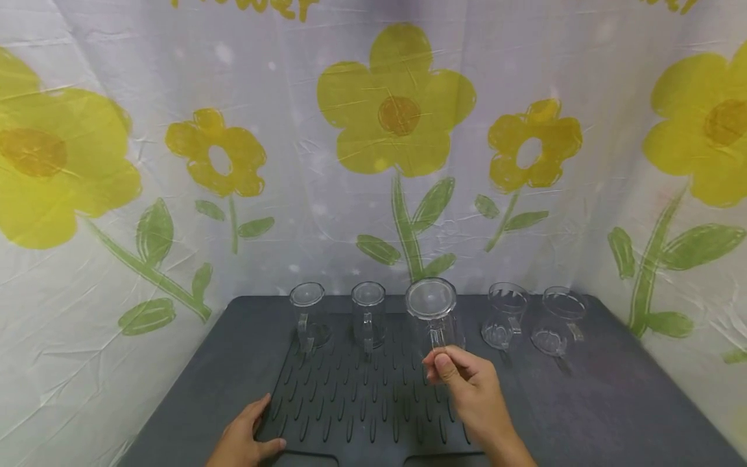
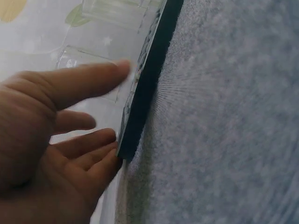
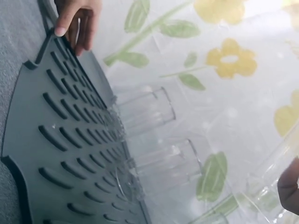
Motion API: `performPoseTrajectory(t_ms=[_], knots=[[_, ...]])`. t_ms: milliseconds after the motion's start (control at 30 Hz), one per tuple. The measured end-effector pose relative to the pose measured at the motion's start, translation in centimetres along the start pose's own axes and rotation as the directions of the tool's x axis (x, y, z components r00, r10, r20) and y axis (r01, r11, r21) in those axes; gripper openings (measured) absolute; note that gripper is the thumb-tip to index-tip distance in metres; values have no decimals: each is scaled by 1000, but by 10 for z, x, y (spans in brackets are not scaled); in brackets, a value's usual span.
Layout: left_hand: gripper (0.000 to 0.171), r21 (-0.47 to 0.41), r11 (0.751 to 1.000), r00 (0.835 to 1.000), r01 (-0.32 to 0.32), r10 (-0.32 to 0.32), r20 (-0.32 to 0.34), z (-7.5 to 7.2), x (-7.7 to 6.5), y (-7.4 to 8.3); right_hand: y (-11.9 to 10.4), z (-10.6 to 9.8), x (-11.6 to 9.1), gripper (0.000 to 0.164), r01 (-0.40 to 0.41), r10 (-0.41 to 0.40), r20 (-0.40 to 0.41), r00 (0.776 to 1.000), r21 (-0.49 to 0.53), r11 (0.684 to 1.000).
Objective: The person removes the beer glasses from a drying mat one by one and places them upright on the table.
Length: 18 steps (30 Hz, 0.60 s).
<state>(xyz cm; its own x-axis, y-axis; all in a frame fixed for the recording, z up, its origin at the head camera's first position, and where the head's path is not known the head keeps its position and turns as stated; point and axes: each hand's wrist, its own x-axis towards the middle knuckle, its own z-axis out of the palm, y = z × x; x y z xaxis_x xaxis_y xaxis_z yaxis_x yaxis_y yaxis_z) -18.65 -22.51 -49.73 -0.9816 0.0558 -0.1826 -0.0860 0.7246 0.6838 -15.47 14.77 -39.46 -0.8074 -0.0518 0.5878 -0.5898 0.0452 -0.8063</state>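
Note:
My right hand (image 1: 475, 389) pinches the handle of a clear glass mug (image 1: 430, 301), held base up over the right back part of a dark drying mat (image 1: 364, 395). At the mat's left front edge, my left hand (image 1: 242, 434) touches the rim with extended, slightly bent fingers; the thumb (image 2: 93, 84) stretches out over the mat's side. Two more glass mugs, one at far left (image 1: 307, 311) and another beside it (image 1: 368, 311), stand base up on the mat's back. In the right wrist view, the right hand (image 3: 289, 186) shows only partly, at the edge.
Right of the mat, two glass mugs, a nearer-in one (image 1: 505, 318) and an outer one (image 1: 557, 324), stand rim up on the dark table (image 1: 618, 395). Behind and beside the table hangs a pale curtain (image 1: 292, 214) with yellow flowers.

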Motion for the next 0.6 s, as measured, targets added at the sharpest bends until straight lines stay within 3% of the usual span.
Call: performPoseTrajectory(t_ms=[133,267,467,600], knots=[[101,-13,1000,999,7,-8,-52,-4,-2,9,-1,-4,0,16,38,-39,-33,999,-30,999],[101,-41,999,994,-18,13,-108,-8,-5,22,-2,-9,1,13,72,-73,-15,997,-30,997],[96,-45,991,975,-128,118,-186,-8,-11,46,-2,-15,1,17,108,-107,11,994,-114,988],[92,-76,971,948,-229,204,-246,-6,-15,66,-3,-15,1,17,121,-124,-1,992,-206,971]])
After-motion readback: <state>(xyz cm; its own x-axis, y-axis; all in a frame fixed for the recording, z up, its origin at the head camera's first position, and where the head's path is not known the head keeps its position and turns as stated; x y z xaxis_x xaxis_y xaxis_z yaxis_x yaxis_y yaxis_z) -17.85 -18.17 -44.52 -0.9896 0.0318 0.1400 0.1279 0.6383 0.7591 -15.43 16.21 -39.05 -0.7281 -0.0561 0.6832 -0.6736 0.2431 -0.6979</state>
